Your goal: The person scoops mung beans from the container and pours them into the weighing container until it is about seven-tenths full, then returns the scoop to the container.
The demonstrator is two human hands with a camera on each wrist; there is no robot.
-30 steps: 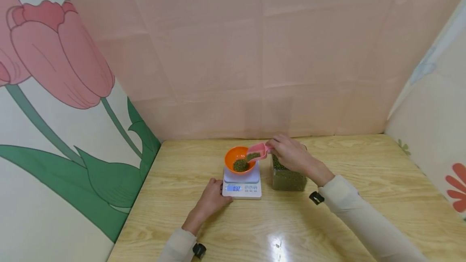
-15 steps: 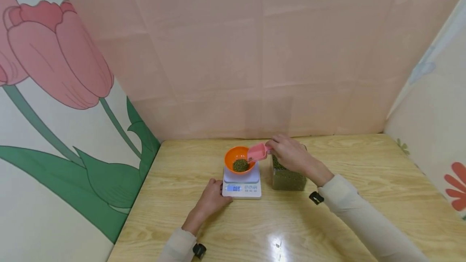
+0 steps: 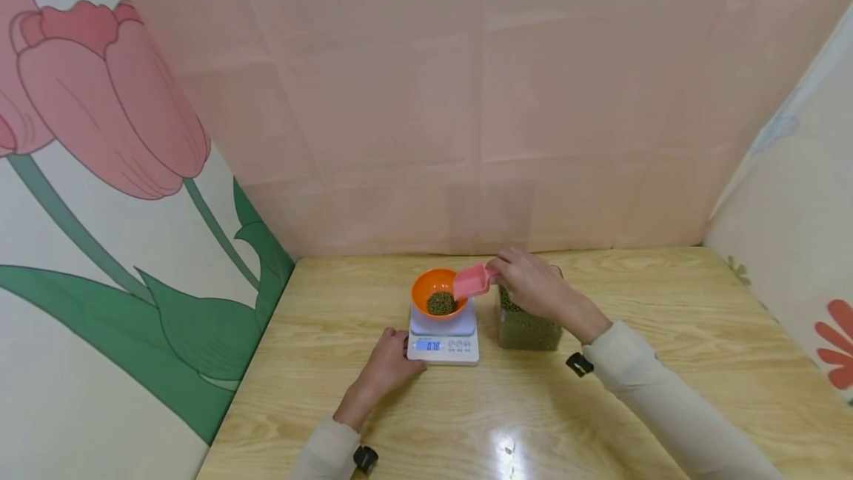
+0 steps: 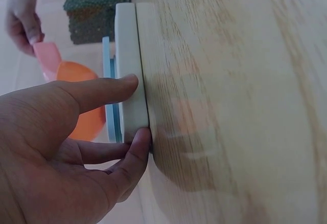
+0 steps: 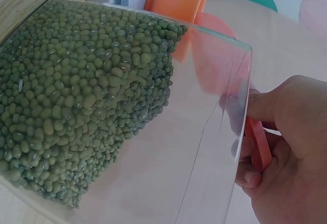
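Taking the digital scale (image 3: 460, 357) as landmark, we find the pink scoop (image 3: 472, 281) above the right side of its platform, at the rim of the orange bowl (image 3: 426, 288) standing on it; whether scoop and rim touch, we cannot tell. The right hand (image 3: 531, 284) is clenched round the scoop's handle (image 5: 261, 150); the left hand (image 3: 388, 360) grasps the scale's near left corner. Green beans (image 3: 440, 304) lie in the bowl, and the clear bean container (image 3: 529, 333) stands just right of the scale. For sound pouring, we judge that the scoop should be tipped gradually, its lip inside the rim but off the bowl, and that the left hand should bear no weight on the scale lest the reading drift. The scoop's mouth points left and downward over the scale; its long axis runs crosswise, rising rightward to the handle.
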